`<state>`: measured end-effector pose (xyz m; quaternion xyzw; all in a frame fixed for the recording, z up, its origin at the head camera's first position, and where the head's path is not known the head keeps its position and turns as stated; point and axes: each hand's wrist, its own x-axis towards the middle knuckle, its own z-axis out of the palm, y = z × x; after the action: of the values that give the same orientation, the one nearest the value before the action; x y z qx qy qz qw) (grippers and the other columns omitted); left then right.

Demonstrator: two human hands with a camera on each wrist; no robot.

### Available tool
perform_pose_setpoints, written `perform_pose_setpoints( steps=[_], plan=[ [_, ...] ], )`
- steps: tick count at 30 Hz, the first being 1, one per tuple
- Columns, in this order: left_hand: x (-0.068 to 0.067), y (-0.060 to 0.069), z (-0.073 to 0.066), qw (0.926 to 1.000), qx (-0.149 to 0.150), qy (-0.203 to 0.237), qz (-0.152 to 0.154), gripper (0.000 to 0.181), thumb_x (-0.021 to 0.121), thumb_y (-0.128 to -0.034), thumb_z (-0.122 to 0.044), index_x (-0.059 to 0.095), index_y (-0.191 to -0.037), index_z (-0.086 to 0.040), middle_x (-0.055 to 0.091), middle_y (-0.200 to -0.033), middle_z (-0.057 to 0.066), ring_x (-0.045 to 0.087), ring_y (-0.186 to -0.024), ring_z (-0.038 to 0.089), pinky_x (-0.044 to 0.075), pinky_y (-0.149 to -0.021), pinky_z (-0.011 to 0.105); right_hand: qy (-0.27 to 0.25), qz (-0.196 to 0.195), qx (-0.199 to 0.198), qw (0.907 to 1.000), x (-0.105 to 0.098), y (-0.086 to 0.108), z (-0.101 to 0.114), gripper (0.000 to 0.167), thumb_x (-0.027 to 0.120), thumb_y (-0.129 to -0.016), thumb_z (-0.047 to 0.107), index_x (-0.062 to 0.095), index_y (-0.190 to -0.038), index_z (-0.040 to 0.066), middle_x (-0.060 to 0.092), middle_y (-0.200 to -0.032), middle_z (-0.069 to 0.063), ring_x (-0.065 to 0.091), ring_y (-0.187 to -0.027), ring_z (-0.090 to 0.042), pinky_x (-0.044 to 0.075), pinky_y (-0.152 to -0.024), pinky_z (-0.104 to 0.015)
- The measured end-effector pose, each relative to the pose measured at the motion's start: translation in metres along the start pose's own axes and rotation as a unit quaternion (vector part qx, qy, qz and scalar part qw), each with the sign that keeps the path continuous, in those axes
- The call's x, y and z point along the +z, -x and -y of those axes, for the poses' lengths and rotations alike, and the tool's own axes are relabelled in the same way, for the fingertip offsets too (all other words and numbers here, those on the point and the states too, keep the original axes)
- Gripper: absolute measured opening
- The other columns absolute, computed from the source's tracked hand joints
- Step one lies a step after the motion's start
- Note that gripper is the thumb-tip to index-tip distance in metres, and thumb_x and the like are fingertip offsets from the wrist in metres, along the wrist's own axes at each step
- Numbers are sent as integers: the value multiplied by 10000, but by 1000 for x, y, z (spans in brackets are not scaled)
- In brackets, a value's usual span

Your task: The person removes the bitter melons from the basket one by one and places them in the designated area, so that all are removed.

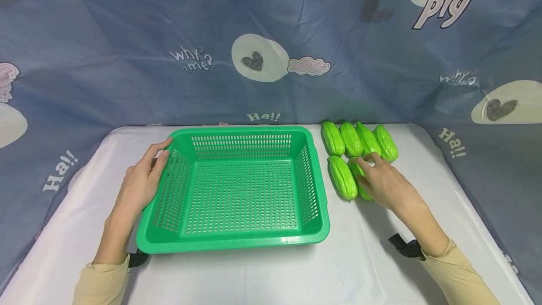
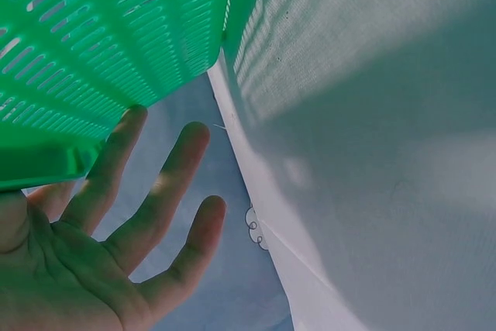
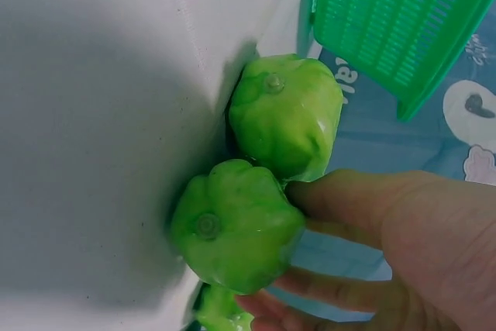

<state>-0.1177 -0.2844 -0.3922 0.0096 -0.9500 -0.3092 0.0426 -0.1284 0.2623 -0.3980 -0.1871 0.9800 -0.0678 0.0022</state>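
A green plastic basket with slotted walls stands on the white-covered table, nothing inside it. At its left rim rests my left hand; in the left wrist view the hand's fingers stretch loosely below the basket's outer wall. Right of the basket lie green ridged gourds, several in a back row and two in front. My right hand grips the right front gourd, thumb on one side and fingers on the other. Beside it, the left front gourd lies close to the thumb.
A blue printed cloth hangs behind the table and shows along both sides. White cloth covers the tabletop. Black straps circle both wrists below beige sleeves.
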Motion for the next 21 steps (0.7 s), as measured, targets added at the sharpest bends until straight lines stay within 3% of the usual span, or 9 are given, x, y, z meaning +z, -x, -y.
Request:
perform_pose_setpoints(
  steps=[5, 9, 16, 18, 21],
  plan=[
    [1, 0, 0, 10000, -15, 17, 8, 573, 276, -1179, -529, 342, -1707, -316, 566, -1507, 384, 636, -1216, 632, 526, -820, 718, 18, -23, -42, 10000, 0, -2, -1, 439, 696, -1047, 130, 612, -1471, 54, 623, -1313, -352, 709, -887, -442, 610, -674, -505],
    [1, 0, 0, 10000, 24, 2, -2, 569, 278, -1181, -523, 346, -1705, -312, 565, -1510, 381, 645, -1201, 624, 541, -747, 642, 127, -171, -137, 9997, -2, -1, -1, 421, 703, -1046, 152, 628, -1452, 70, 641, -1306, -336, 719, -855, -445, 616, -697, -562],
    [0, 1, 1, 10000, 26, -4, 11, 571, 274, -1181, -523, 342, -1707, -310, 563, -1510, 384, 651, -1184, 625, 541, -723, 616, 242, -590, -231, 9977, -9, 3, -7, 457, 740, -1026, 167, 621, -1464, 117, 651, -1345, -292, 721, -1011, -499, 591, -773, -683],
    [0, 1, 1, 10000, 34, -6, 13, 571, 275, -1182, -520, 342, -1707, -306, 561, -1511, 386, 651, -1183, 626, 543, -718, 606, 162, -525, -163, 9984, -10, 5, -9, 472, 734, -1034, 176, 600, -1484, 128, 634, -1371, -291, 729, -945, -455, 596, -728, -639],
    [0, 0, 1, 10000, 57, -13, 8, 570, 280, -1182, -516, 346, -1706, -302, 570, -1502, 386, 670, -1141, 616, 530, -667, 538, -83, -135, -73, 9998, -11, 6, -8, 495, 712, -1053, 185, 563, -1522, 133, 590, -1410, -316, 723, -804, -342, 592, -639, -507]
  ],
)
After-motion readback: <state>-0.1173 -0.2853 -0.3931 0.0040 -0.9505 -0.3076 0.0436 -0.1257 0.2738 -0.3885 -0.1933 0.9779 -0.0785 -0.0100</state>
